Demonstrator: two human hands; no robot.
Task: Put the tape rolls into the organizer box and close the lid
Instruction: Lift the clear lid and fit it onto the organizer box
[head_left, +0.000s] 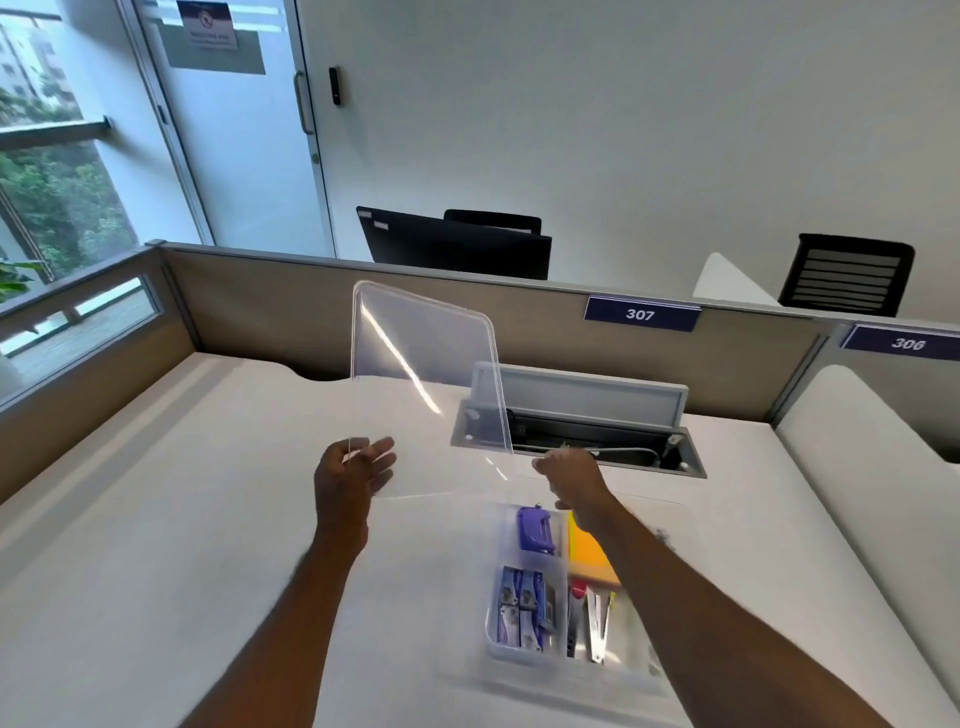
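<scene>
I hold the clear lid (423, 364) in the air above the white table (156, 545), tilted so that its far edge stands higher than its near edge. My left hand (348, 480) grips the near left corner, thumb on one face and fingers (382, 457) spread behind the plastic. My right hand (574, 480) pinches the near right corner, its fingers curled closed on the edge.

The organizer box (566, 670) stands open on the table, below and just right of the lid, under my right forearm. Its rear left compartment holds a purple hole punch (535, 530); the front left one holds small blue and white boxes (522, 608); an orange block (589, 551) fills the rear right one; metal tools (592, 623) lie in the front right one. I cannot tell whether any tape rolls are in the box; none can be made out on the table.

Behind the box, a cable hatch (576, 415) in the table stands open. The partition (291, 306) beyond carries a sign reading 307 (641, 313).
</scene>
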